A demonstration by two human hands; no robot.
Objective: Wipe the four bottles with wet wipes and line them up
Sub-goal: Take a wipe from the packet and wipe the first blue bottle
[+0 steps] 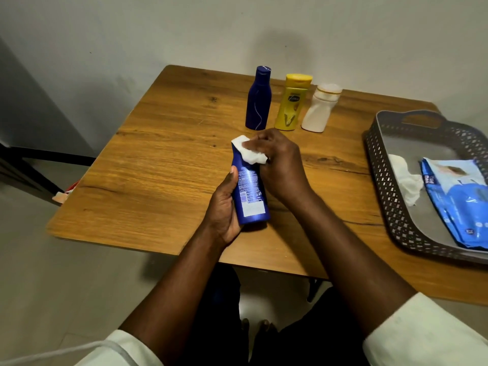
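My left hand (224, 207) grips the lower half of a blue bottle (249, 194), held tilted above the wooden table (158, 154). A white wet wipe (249, 153) is pressed against the bottle's top by my right hand (277, 162), which hides the cap. Three bottles stand upright in a row at the table's far side: a dark blue bottle (257, 100), a yellow bottle (291, 103) and a white bottle (320, 108), close together and clear of my hands.
A grey perforated tray (383, 186) sits at the table's right edge, holding a blue pack of wet wipes (459, 202) and a crumpled used wipe (405, 180). Walls stand behind and to the left. A dark frame (39, 159) is at far left.
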